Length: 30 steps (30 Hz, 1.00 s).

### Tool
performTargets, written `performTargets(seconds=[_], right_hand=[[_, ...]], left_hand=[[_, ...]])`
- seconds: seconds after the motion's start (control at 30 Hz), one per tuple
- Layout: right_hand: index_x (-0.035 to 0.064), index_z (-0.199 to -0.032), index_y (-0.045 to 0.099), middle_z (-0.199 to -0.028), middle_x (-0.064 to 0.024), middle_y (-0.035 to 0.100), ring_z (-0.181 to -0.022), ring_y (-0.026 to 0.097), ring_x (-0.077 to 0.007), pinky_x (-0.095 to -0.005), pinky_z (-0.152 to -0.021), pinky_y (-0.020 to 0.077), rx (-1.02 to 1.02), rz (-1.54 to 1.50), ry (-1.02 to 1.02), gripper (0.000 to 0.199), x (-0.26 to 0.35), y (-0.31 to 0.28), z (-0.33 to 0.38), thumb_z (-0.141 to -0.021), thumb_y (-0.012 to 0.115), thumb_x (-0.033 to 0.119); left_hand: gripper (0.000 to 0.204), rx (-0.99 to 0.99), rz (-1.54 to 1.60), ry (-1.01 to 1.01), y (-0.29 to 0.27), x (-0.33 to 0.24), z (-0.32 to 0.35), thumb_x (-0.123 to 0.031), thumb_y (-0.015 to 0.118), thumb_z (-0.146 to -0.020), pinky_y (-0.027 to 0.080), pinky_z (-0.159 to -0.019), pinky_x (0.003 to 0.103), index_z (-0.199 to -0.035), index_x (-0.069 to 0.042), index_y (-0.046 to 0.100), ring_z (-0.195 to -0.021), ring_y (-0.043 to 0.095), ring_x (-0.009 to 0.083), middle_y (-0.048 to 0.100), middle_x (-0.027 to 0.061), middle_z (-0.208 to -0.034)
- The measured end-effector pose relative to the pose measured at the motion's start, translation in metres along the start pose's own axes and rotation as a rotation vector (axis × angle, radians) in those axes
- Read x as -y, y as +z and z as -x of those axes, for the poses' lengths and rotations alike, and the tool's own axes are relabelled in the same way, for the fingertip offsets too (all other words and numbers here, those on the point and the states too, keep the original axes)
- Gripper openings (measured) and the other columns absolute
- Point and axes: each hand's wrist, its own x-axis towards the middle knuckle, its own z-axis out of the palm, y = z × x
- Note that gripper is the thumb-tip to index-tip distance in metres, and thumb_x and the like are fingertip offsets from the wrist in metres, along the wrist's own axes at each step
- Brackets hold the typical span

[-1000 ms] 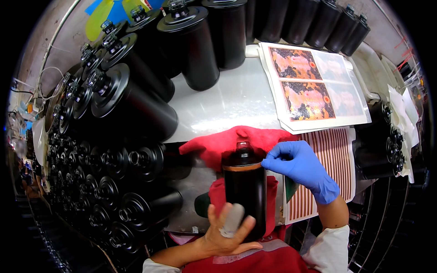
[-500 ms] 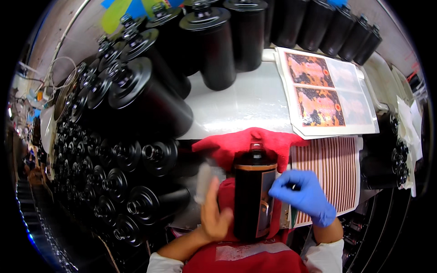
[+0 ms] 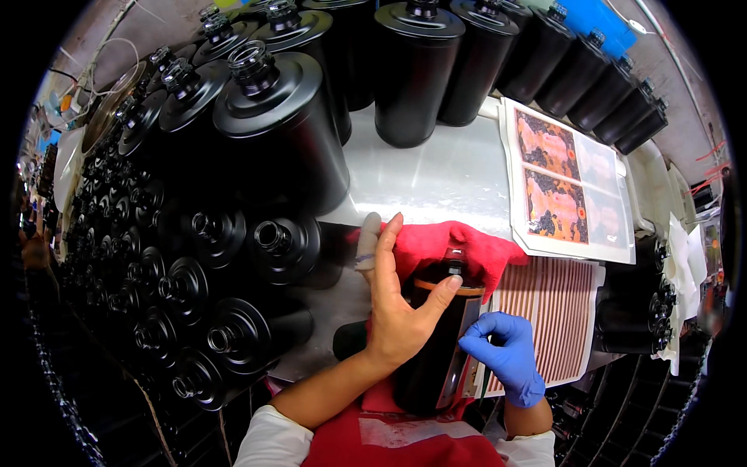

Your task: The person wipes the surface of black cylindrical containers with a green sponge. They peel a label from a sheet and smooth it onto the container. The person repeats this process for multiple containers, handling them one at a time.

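A glossy black bottle (image 3: 424, 362) lies tilted in front of me, its clear neck (image 3: 455, 266) pointing away. It has a copper-coloured band near the shoulder and a dark label (image 3: 461, 342) on its right side. My left hand (image 3: 401, 311) is bare except for a pale cover (image 3: 367, 243) on one finger. Its fingers are spread over the bottle's upper left, with the thumb by the neck; contact is unclear. My right hand (image 3: 506, 354), in a blue glove, is pinched beside the label's edge; anything between the fingertips is too small to make out. Under the neck lies a red cloth (image 3: 436, 237).
Many black bottles (image 3: 284, 132) stand along the back and left; more lie on their sides at left (image 3: 241, 335). To the right are a striped sheet of brown strips (image 3: 545, 319) and a stack of printed sheets (image 3: 615, 202) on the metal table (image 3: 389, 183). White paper (image 3: 685, 257) hangs at far right.
My left hand has risen and moved right, over the bottle's shoulder, fingers spread. My right hand stays pinched near the label. The whole view has shifted slightly.
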Motion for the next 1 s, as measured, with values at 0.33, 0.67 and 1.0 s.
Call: performTargets(seconds=[0.33, 0.67, 1.0], right_hand=[[0.0067, -0.099, 0.057, -0.066, 0.0006, 0.051, -0.057, 0.048, -0.0092, -0.0197, -0.052, 0.0370, -0.088, -0.920, 0.041, 0.042, -0.061, -0.050, -0.021, -0.092, 0.049, 0.047], [0.0069, -0.124, 0.049, -0.096, -0.0065, 0.057, -0.077, 0.058, -0.0135, -0.0248, -0.059, 0.0514, -0.362, -0.932, 0.016, 0.038, -0.055, -0.047, 0.014, -0.087, 0.057, 0.006], [0.0115, -0.129, 0.047, -0.097, -0.0040, 0.058, -0.077, 0.058, -0.0121, -0.0247, -0.064, 0.0503, -0.370, -0.687, -0.036, 0.046, -0.032, -0.022, 0.021, -0.084, 0.059, 0.012]], left_hand=[[0.079, 0.027, 0.196, -0.035, -0.001, 0.005, -0.002, 0.005, 0.058, -0.082, 0.036, -0.102, 0.033, -0.144, -0.002, 0.010, -0.120, 0.043, 0.0196, 0.037, 0.0140, -0.132], [0.083, 0.018, 0.157, 0.024, -0.003, 0.004, -0.002, 0.006, 0.059, -0.081, 0.038, -0.100, 0.033, -0.145, -0.001, 0.008, -0.116, 0.047, 0.0194, 0.038, 0.0152, -0.132], [0.089, -0.004, -0.177, 0.145, -0.004, -0.001, 0.001, -0.012, 0.068, -0.078, 0.030, -0.104, 0.035, -0.144, 0.001, 0.009, -0.120, 0.041, 0.0239, 0.035, 0.0190, -0.133]])
